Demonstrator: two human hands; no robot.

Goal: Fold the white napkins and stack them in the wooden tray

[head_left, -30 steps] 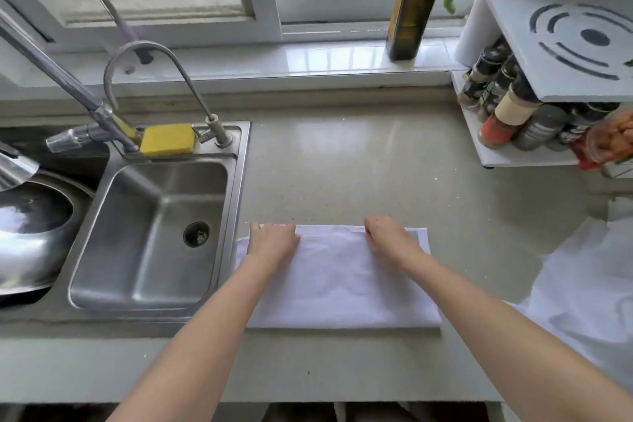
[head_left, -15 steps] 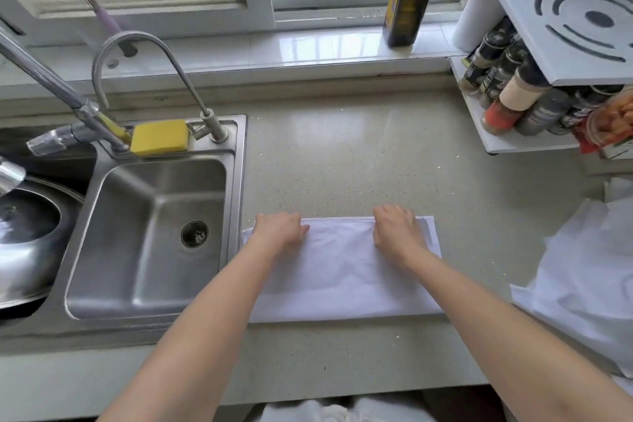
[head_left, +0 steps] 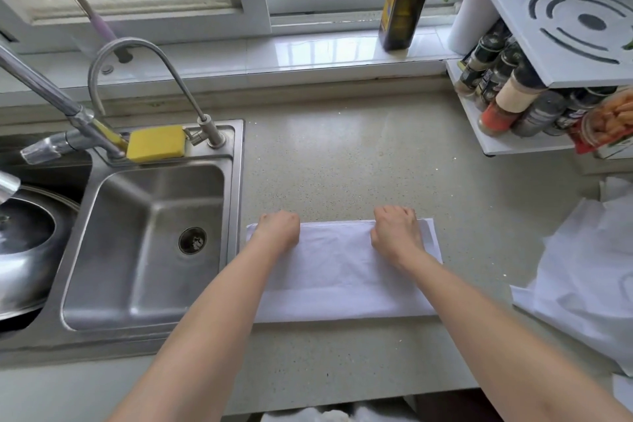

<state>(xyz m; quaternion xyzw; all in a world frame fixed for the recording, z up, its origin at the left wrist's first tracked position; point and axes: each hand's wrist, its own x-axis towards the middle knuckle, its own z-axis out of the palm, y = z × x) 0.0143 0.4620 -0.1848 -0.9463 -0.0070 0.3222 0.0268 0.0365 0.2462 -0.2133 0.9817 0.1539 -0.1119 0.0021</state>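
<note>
Napkin (head_left: 342,271) lay folded on counter (head_left: 342,164); left hand (head_left: 279,228) and right hand (head_left: 395,229), fingers curled, gripped its 12 o'clock edge, likely aligning layers.

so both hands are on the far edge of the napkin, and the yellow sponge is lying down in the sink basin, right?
Not quite. The head view shows the sponge up on the sink rim beside the taps, not in the basin. Both hands, left and right, are on the napkin's far edge.
</note>
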